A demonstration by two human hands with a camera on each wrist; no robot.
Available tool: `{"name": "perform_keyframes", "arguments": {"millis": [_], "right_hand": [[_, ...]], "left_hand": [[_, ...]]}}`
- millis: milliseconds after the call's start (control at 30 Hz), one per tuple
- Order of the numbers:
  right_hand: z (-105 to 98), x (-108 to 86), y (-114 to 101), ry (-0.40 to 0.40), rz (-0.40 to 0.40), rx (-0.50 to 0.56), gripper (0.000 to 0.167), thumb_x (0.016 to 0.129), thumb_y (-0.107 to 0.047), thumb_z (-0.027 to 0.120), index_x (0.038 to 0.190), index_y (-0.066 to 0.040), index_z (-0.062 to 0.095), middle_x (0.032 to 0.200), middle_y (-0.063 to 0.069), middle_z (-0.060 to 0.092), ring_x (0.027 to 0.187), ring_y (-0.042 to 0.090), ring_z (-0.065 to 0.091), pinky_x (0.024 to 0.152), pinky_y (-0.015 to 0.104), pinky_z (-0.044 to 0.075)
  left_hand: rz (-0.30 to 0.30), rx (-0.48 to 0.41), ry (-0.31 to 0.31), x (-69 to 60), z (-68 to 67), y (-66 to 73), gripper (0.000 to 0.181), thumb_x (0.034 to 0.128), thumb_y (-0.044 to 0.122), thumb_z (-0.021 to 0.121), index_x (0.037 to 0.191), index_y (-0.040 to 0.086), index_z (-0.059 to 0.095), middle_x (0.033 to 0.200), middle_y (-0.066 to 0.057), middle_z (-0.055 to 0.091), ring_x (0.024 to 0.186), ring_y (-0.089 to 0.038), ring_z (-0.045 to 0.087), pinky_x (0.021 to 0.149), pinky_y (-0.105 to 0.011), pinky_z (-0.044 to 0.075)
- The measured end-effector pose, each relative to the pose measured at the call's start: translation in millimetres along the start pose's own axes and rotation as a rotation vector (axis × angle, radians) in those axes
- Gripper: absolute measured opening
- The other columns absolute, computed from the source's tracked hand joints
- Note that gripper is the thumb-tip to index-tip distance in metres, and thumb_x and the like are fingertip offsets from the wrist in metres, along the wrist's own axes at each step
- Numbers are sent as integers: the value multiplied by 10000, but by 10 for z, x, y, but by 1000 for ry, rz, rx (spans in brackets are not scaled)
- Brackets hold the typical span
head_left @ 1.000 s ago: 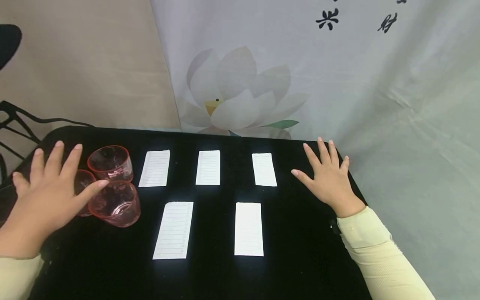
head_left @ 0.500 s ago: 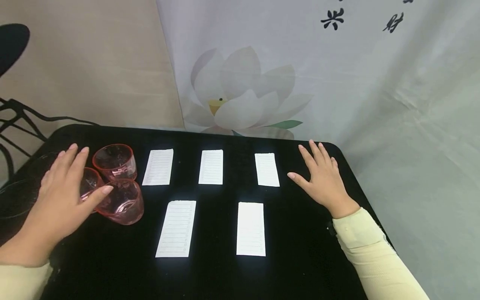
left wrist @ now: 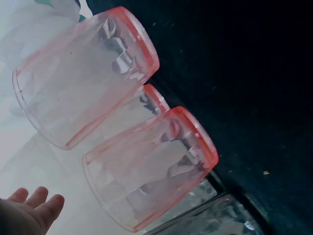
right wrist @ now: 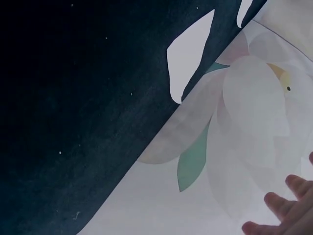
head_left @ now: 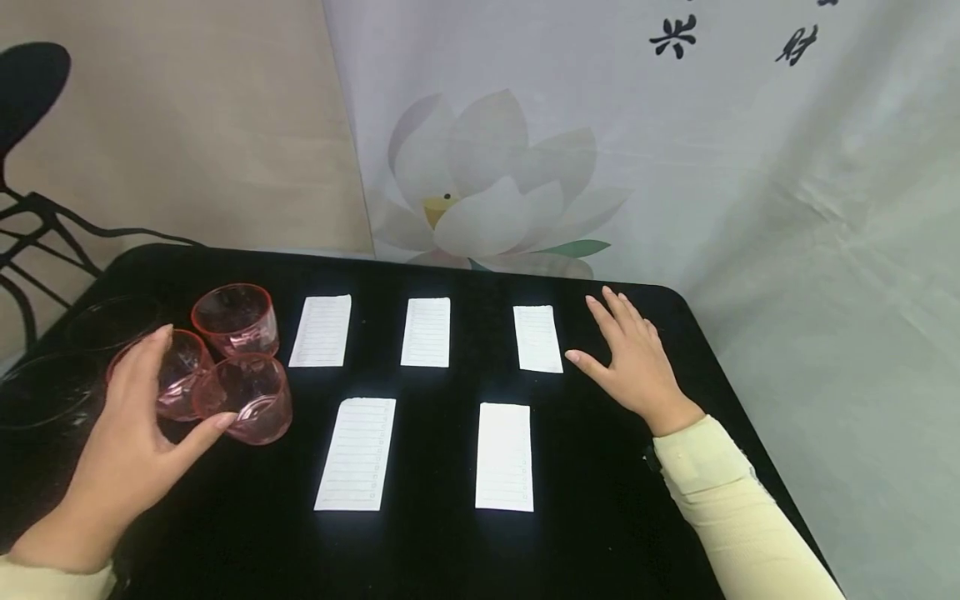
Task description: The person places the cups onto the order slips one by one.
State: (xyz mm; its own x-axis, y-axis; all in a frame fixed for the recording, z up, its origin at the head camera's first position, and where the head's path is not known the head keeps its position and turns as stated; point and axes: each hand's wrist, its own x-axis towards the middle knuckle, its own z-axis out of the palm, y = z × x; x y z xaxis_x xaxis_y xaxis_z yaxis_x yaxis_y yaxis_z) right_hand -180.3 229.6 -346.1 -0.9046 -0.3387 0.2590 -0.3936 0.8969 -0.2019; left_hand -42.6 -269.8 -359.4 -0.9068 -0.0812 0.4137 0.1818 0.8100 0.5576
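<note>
Three pink-tinted cups stand close together at the table's left: a rear cup, a front cup and a left cup partly behind my fingers. My left hand is beside the left and front cups, thumb and fingers apart, holding nothing. The left wrist view shows its fingertips at the lower left, apart from the nearer cup. With fingers spread, my right hand is over the table's right side, near a white paper slip.
More white slips lie on the black table: two in the back row and two in front. Clear round containers stand at the far left. A printed cloth hangs behind, and a black chair stands at the left.
My left hand has turned and drawn its fingers together beside the cups. My right hand has shifted slightly left. The whole view has drifted a little, moving the table things rightward.
</note>
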Motion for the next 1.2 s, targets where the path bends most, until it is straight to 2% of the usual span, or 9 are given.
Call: {"name": "perform_keyframes", "arguments": {"millis": [133, 367, 533, 833, 1067, 1200], "right_hand": [[31, 9, -2, -11, -1, 42, 826, 884, -516, 612, 1520, -106, 280, 1591, 161, 190, 1464, 372, 131, 1109, 698, 136], [87, 8, 20, -23, -4, 94, 815, 883, -464, 633, 1521, -104, 276, 1597, 145, 180, 1467, 358, 128, 1117, 691, 119], [128, 17, 39, -19, -20, 106, 814, 884, -473, 632, 1516, -92, 287, 1589, 158, 198, 1459, 362, 152, 1111, 691, 138], [200, 43, 45, -34, -24, 111, 809, 884, -487, 622, 1510, -88, 300, 1583, 164, 211, 1449, 373, 178, 1109, 683, 156], [271, 103, 21, -69, -24, 107, 815, 877, -481, 633, 1515, -104, 294, 1587, 154, 209, 1450, 370, 185, 1132, 653, 153], [268, 118, 17, -86, -12, 116, 821, 874, -470, 640, 1519, -107, 286, 1594, 145, 194, 1455, 364, 175, 1135, 652, 142]], "left_hand": [[-34, -17, 19, -58, 27, -4, 1022, 761, 263, 794, 1531, 62, 153, 1500, -313, 221, 1406, -504, 141, 1071, -732, 105], [-100, -21, -26, -151, 82, -13, 1072, 727, 206, 823, 1536, 64, 134, 1520, -320, 159, 1387, -549, 128, 1023, -775, 104], [-139, -45, -33, -183, 99, -23, 1090, 732, 192, 832, 1543, 78, 111, 1494, -327, 207, 1367, -554, 163, 1028, -769, 122], [-220, -24, -53, -222, 138, -54, 1107, 751, 218, 836, 1544, 67, 79, 1437, -362, 244, 1169, -592, 378, 882, -731, 366], [-291, -2, -74, -233, 164, -78, 1107, 760, 270, 832, 1538, 44, 78, 1417, -385, 250, 1124, -591, 411, 846, -713, 410], [-300, 1, -83, -192, 206, -77, 1110, 748, 262, 839, 1533, 27, 91, 1386, -394, 287, 1104, -584, 437, 838, -694, 430]]}}
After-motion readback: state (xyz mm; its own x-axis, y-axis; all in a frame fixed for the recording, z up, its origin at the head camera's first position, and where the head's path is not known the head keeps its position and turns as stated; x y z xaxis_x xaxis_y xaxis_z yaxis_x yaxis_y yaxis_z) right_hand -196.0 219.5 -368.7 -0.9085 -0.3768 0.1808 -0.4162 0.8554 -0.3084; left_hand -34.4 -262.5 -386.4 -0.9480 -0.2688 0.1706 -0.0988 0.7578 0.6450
